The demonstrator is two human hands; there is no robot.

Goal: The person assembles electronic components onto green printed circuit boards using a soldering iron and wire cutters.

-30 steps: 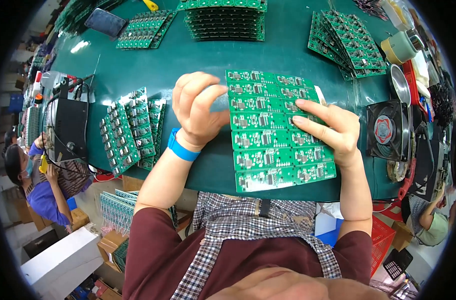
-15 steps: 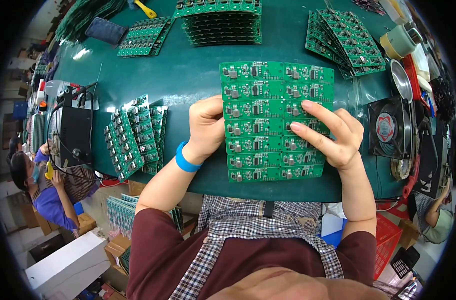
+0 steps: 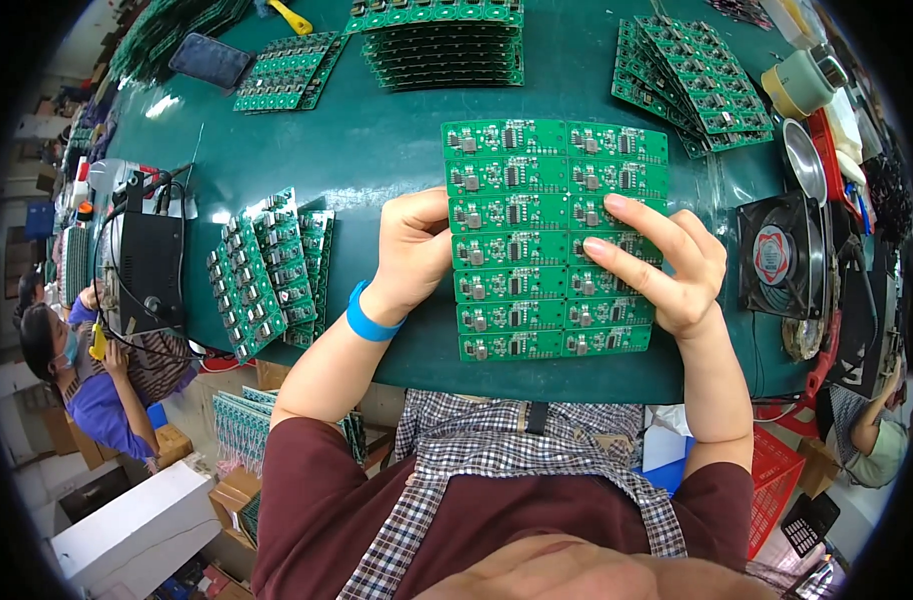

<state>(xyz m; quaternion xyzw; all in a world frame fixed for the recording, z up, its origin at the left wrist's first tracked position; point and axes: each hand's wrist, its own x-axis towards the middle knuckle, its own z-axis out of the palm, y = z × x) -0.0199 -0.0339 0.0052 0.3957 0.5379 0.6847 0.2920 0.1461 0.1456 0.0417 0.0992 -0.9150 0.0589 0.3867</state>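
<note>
Your left hand (image 3: 414,250) gripped the left edge of the green panel (image 3: 552,235), fingers curled shut on it; your right hand's fingers (image 3: 632,235) lay spread flat across its face, pressing rather than pinching. The panel lay on the teal worktop (image 3: 377,140), just before your chest. It looked thin, light and stiff, scored into rows and likely to snap there, so the bare edges seemed the safest hold. More boards (image 3: 267,270) sat to your left.
</note>
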